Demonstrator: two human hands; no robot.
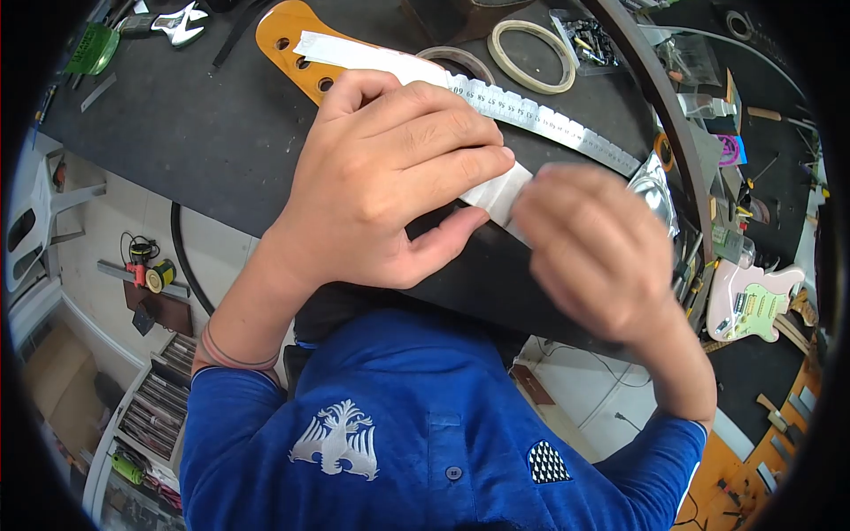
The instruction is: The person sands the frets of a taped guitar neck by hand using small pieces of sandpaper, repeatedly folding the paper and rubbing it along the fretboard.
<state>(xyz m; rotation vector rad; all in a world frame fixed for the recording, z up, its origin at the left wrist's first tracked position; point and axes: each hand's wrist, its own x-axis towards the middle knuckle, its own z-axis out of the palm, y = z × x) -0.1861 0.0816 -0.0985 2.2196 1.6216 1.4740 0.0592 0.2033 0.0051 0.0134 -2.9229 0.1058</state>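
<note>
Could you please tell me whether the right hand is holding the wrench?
No, the wrench lies on the dark table, well apart from the right hand.

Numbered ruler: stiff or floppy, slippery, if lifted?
Probably springy: the numbered ruler looks long, narrow and flat. Likely somewhat slippery, given its silvery sheen. Its notched edge might snag when slid.

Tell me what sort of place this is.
Likely a guitar-building or repair workshop: a pink electric-guitar body lies to one side, a guitar headstock with holes is on the bench, and an adjustable wrench lies near it.
</note>
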